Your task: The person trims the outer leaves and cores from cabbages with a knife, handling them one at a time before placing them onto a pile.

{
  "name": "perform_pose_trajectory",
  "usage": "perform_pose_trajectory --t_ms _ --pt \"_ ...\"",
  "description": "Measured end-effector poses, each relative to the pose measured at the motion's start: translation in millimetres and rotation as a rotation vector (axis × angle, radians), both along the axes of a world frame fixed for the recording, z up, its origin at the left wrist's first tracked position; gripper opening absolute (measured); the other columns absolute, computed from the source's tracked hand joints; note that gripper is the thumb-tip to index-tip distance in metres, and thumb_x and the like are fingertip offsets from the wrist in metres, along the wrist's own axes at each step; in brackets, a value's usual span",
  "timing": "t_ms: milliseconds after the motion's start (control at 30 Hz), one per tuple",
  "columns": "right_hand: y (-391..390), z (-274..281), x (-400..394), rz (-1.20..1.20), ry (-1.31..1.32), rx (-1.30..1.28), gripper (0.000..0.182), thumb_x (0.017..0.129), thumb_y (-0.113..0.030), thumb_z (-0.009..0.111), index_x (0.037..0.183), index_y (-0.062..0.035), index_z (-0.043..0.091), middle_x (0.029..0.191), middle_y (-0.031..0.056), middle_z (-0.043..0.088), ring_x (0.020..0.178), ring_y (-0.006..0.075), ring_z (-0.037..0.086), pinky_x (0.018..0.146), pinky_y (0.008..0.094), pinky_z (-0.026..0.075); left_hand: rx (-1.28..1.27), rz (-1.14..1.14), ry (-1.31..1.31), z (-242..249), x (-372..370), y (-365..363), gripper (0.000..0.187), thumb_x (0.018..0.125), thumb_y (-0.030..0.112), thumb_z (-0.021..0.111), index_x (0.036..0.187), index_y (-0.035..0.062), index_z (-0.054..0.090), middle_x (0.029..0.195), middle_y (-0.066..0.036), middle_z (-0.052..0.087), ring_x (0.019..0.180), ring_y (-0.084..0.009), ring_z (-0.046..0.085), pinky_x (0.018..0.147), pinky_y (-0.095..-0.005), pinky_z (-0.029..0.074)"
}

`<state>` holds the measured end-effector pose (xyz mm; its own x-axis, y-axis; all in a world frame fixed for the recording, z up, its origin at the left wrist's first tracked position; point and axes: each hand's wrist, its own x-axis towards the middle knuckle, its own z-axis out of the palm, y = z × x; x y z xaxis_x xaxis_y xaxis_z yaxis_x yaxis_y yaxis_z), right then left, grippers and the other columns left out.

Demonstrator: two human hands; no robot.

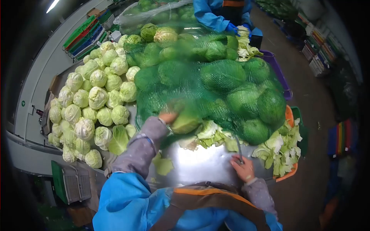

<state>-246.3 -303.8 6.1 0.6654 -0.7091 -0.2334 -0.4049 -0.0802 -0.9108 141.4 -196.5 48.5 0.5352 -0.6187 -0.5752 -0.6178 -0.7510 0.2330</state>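
Note:
My left hand (168, 116) reaches into the mouth of a green mesh bag (152, 90), and the netting blurs and hides its fingers. Right beside that hand lies a pale green cabbage (186, 123) at the bag's front edge. More green cabbages (243, 101) fill the bag to the right. My right hand (243, 168) is closed around a knife (239, 149) above the metal table (200, 163), its thin blade pointing away from me. Trimmed leaves (216, 135) lie between the bag and the knife.
Trimmed pale cabbages (98, 97) are heaped on the left. An orange crate (290, 175) of loose leaves stands at the right edge, with a purple bin (286, 90) farther back. Across the table, a person in blue gloves (232, 27) handles a cabbage. Stacked crates (83, 36) stand back left.

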Motion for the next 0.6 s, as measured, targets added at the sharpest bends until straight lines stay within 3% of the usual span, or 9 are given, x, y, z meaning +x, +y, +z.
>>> perform_pose_trajectory --t_ms 67,133,200,233,367,467,533,567,600 --pt "-3 15 11 0.066 0.016 -0.022 0.038 0.078 -0.014 0.071 0.110 0.0012 0.061 0.101 0.0114 0.068 0.085 0.0128 0.062 0.076 0.0269 0.049 -0.049 0.170 0.243 8 -33 -28 0.056 0.079 0.049 0.065 0.118 0.0078 0.062 0.124 -0.015 0.057 0.107 -0.0284 0.059 0.091 -0.0359 0.045" --pt "0 -4 12 0.003 -0.058 0.093 0.047 0.076 -0.015 0.073 0.117 0.0004 0.056 0.105 0.0125 0.066 0.087 0.0140 0.062 0.078 0.0274 0.049 -0.637 0.147 0.606 36 -70 -3 0.055 0.074 0.043 0.073 0.112 0.0050 0.063 0.122 -0.015 0.057 0.111 -0.0304 0.053 0.093 -0.0374 0.043" --pt "10 -8 13 -0.050 -0.131 0.215 0.056 0.075 -0.016 0.075 0.124 -0.0003 0.052 0.110 0.0137 0.065 0.089 0.0152 0.062 0.079 0.0278 0.048 -0.780 -0.163 -0.091 16 -90 17 0.061 0.072 0.041 0.077 0.119 0.0075 0.059 0.124 -0.015 0.056 0.114 -0.0298 0.051 0.097 -0.0399 0.040" --pt "17 0 17 -0.035 0.002 0.268 0.065 0.073 -0.016 0.076 0.129 -0.0011 0.047 0.112 0.0149 0.064 0.091 0.0161 0.062 0.080 0.0276 0.048 -0.918 -0.116 -0.017 -14 -104 27 0.074 0.069 0.041 0.079 0.127 0.0042 0.051 0.126 -0.017 0.052 0.117 -0.0322 0.048 0.100 -0.0403 0.038" --pt "31 -7 5 0.120 -0.022 0.503 0.079 0.070 -0.010 0.077 0.138 -0.0072 0.036 0.098 0.0104 0.063 0.060 0.0109 0.056 0.049 0.0253 0.045 -0.619 0.041 0.567 -45 -175 57 0.101 0.065 0.044 0.081 0.138 -0.0018 0.030 0.134 -0.026 0.042 0.129 -0.0355 0.036 0.109 -0.0444 0.028" --pt "33 -15 0 0.109 -0.042 0.627 0.078 0.073 -0.006 0.075 0.138 -0.0086 0.033 0.090 0.0066 0.062 0.057 0.0102 0.054 0.045 0.0244 0.043 -0.716 0.089 0.447 -64 -192 62 0.101 0.067 0.036 0.082 0.140 -0.0012 0.023 0.133 -0.024 0.045 0.126 -0.0320 0.042 0.104 -0.0428 0.037" --pt "33 -17 1 -0.006 -0.114 0.683 0.071 0.077 -0.007 0.071 0.137 -0.0082 0.035 0.079 0.0036 0.059 0.051 0.0099 0.051 0.041 0.0236 0.041 -0.896 0.306 1.156 -70 -189 58 0.093 0.069 0.026 0.082 0.138 -0.0022 0.025 0.124 -0.021 0.053 0.112 -0.0286 0.055 0.093 -0.0378 0.048" --pt "33 -22 3 -0.003 -0.154 0.711 0.066 0.079 -0.009 0.070 0.136 -0.0077 0.037 0.071 0.0018 0.056 0.045 0.0096 0.048 0.037 0.0235 0.039 -0.917 0.391 1.113 -91 -198 57 0.085 0.071 0.017 0.080 0.135 -0.0031 0.029 0.112 -0.018 0.060 0.098 -0.0250 0.063 0.083 -0.0327 0.054" --pt "32 -33 4 0.011 -0.189 0.796 0.054 0.081 -0.013 0.068 0.130 -0.0080 0.044 0.077 0.0032 0.060 0.051 0.0108 0.053 0.041 0.0236 0.041 -0.948 0.401 0.739 -101 -210 61 0.080 0.074 0.029 0.078 0.132 -0.0044 0.034 0.106 -0.017 0.063 0.094 -0.0262 0.064 0.082 -0.0342 0.054"
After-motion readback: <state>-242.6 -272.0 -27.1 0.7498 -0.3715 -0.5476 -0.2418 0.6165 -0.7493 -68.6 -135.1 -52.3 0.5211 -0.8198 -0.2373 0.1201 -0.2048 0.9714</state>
